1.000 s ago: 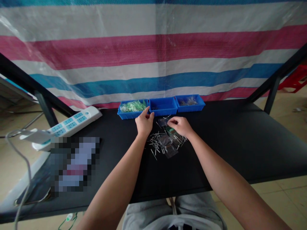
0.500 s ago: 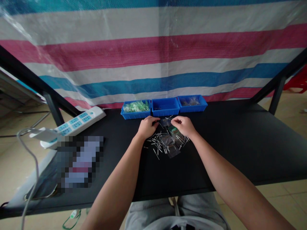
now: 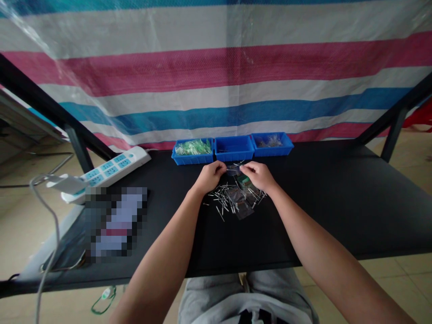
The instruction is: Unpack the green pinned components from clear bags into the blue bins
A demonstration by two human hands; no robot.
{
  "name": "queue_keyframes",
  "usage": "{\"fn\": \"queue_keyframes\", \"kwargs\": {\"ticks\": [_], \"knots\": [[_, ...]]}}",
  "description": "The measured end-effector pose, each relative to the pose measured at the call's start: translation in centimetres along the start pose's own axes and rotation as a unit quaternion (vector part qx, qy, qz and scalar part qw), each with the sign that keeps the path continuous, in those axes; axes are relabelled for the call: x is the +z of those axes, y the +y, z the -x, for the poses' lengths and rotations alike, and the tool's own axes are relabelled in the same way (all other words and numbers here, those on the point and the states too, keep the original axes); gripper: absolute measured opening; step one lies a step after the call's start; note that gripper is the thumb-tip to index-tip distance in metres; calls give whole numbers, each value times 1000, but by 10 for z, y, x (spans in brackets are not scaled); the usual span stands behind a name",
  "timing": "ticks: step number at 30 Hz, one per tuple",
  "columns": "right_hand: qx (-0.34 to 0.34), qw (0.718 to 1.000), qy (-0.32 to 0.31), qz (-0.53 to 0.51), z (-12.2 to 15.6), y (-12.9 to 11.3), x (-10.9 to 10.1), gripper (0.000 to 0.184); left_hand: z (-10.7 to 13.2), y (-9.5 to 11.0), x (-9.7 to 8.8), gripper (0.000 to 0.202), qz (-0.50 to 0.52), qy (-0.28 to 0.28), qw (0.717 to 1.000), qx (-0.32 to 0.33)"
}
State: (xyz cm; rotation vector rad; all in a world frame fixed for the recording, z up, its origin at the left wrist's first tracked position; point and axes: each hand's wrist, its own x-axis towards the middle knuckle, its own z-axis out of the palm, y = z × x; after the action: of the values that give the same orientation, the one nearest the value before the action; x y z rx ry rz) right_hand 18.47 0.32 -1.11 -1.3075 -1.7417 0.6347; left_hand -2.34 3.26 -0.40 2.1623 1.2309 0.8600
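Observation:
Between my two hands, just in front of the middle blue bin, is a small clear plastic bag (image 3: 233, 170) with thin silvery pieces showing at it. My left hand (image 3: 211, 176) is closed in a pinch at the bag's left edge; whether it also grips a metal piece is hidden. My right hand (image 3: 259, 175) pinches the bag's right side, fingers curled. Below them lies a loose heap of thin silvery rivet-like pins (image 3: 222, 198). Among the pins are more clear bags (image 3: 243, 209) and a green piece (image 3: 243, 181) beside my right hand.
Three blue bins line the back: the left bin (image 3: 192, 159) holds green-and-clear packets, the middle bin (image 3: 234, 155) a few thin pieces, the right bin (image 3: 272, 150) clear bags. A white power strip (image 3: 108, 173) and a blurred flat object (image 3: 118, 225) lie on the black table (image 3: 337, 202) at left.
My left fingers have closed further and come against the bag's left edge. My right hand has stayed at the bag. The whole view has shifted slightly.

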Motion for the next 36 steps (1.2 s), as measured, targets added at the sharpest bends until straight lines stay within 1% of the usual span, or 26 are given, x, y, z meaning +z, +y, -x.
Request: {"fn": "queue_keyframes", "kwargs": {"ticks": [2,4,8,10,12,17,21,24,26,29,34,36], "knots": [[-19,1000,-10,-8,0,0,0,39,1,8,4,12,0,17,1000,16],[-29,999,-25,-14,1,1,0,42,3,15,9,12,-15,33,998,43],[-35,998,-42,-10,0,5,0,39,6,23,19,11,-54,77,992,84],[-34,999,-39,-19,0,7,0,36,8,25,22,11,-70,85,990,93],[-28,999,-30,-34,0,8,0,32,9,26,23,12,-81,85,989,93],[-27,998,-9,-61,-1,6,-2,21,8,29,21,28,-91,105,988,71],[-38,997,-2,-68,-1,5,-2,19,7,29,21,40,-119,73,988,65],[-35,997,2,-67,-1,4,-1,16,7,29,23,34,-142,56,986,72],[-20,997,8,-70,0,2,-1,16,7,28,24,26,-145,58,985,73],[3,997,19,-79,1,1,-2,21,7,27,24,17,-134,69,987,64],[8,997,-9,-74,0,4,-2,27,7,28,24,10,-124,77,988,56],[12,998,-14,-62,-1,5,-2,27,7,29,24,9,-119,83,988,60]]}}
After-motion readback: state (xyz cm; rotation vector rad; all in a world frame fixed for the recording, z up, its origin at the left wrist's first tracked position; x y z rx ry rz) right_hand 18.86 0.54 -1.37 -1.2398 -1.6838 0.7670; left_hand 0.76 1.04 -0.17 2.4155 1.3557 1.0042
